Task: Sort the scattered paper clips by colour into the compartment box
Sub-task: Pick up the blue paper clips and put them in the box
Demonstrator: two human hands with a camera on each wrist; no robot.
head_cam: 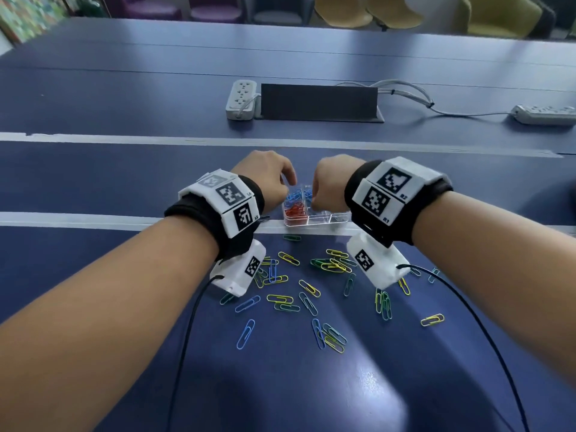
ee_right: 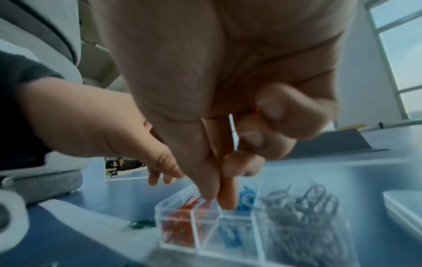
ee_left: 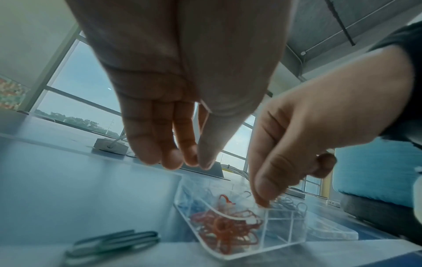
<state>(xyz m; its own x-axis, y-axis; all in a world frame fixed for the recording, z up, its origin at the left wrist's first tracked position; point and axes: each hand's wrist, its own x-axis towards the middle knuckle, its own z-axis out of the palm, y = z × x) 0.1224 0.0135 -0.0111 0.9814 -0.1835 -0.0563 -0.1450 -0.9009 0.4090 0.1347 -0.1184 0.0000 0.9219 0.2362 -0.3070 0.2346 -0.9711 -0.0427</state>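
The clear compartment box (head_cam: pixel 330 218) (ee_left: pixel 280 229) (ee_right: pixel 160 216) stands on a white tape line. It holds red clips (head_cam: pixel 294 212) (ee_right: pixel 178 229), blue clips (head_cam: pixel 296 194) (ee_right: pixel 242 198) and grey clips (ee_right: pixel 303 213). My right hand (head_cam: pixel 313 199) (ee_right: pixel 217 202) points thumb and index down into the box at the red and blue compartments. Its other fingers curl on a white clip (ee_right: pixel 233 131) against the palm. My left hand (head_cam: pixel 288 182) (ee_left: pixel 198 162) hovers over the box's left end, its fingertips together, and I see no clip in it. Loose clips (head_cam: pixel 311 291) lie scattered nearer me.
A dark green clip (head_cam: pixel 292 237) (ee_left: pixel 111 242) lies just in front of the box. A clear lid (ee_right: pixel 406 207) sits to the box's right. Two power strips (head_cam: pixel 240 99) (head_cam: pixel 545 115) and a dark cable flap (head_cam: pixel 318 102) lie farther back. Chairs line the far edge.
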